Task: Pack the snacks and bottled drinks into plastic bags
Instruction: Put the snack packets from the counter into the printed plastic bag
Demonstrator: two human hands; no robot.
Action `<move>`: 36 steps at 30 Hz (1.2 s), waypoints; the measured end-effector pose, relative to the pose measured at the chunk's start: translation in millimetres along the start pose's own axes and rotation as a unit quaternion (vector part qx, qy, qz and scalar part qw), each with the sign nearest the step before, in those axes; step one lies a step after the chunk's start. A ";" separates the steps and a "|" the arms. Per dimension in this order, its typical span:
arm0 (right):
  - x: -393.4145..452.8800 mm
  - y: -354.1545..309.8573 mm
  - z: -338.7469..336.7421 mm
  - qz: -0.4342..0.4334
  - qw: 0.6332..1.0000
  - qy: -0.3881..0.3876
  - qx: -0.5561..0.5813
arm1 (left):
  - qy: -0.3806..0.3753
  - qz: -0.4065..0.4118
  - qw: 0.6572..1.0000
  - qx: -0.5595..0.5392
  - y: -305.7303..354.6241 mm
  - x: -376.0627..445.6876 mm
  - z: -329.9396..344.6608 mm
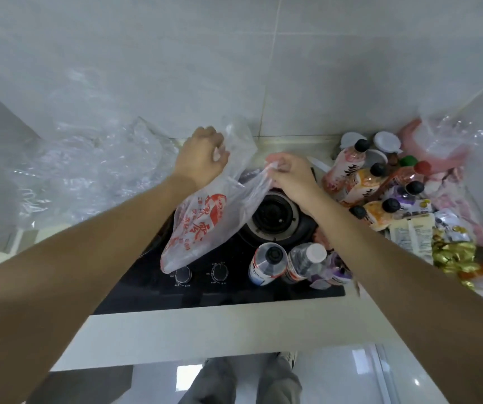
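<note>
Holding bag (205, 225) mouth apart, left hand (202, 157) and right hand (291, 177) both pinching rim; bottles (288, 262) below right hand, nearer.

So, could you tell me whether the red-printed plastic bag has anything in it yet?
Apparently empty: the red-printed plastic bag hangs limp and flat between the left hand and right hand, no contents showing through.

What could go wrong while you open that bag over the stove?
1. The red-printed plastic bag, held by the left hand and right hand, hangs right over the burner; if the burner were hot, it might melt.
2. The two clear bottles stand close under the right forearm; a swing could topple them.
3. The thin bag might tear if pulled apart hard.
</note>
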State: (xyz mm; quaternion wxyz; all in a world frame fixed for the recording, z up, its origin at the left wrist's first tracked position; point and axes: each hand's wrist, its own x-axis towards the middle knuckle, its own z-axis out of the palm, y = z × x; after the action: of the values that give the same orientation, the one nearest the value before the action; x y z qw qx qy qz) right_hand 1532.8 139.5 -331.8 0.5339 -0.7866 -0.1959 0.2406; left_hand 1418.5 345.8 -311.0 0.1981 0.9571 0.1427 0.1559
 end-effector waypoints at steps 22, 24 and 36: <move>-47.7 -144.3 -96.6 -0.181 0.970 0.129 -0.102 | 0.144 0.122 0.981 0.046 101.1 5.6 -135.3; -48.5 -138.4 -102.8 -0.178 0.972 0.111 -0.102 | 0.144 0.102 0.982 0.065 100.8 6.2 -130.8; -36.9 -92.1 -148.1 -0.197 0.973 0.014 -0.123 | 0.142 -0.002 0.990 -0.011 149.5 3.1 -93.0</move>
State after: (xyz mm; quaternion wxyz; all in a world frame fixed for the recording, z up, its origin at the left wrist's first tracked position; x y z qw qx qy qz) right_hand 1585.3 40.7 -193.1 0.4732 -0.7952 -0.3676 0.0932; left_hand 1419.9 246.4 -165.7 0.1862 0.9227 0.1699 0.2916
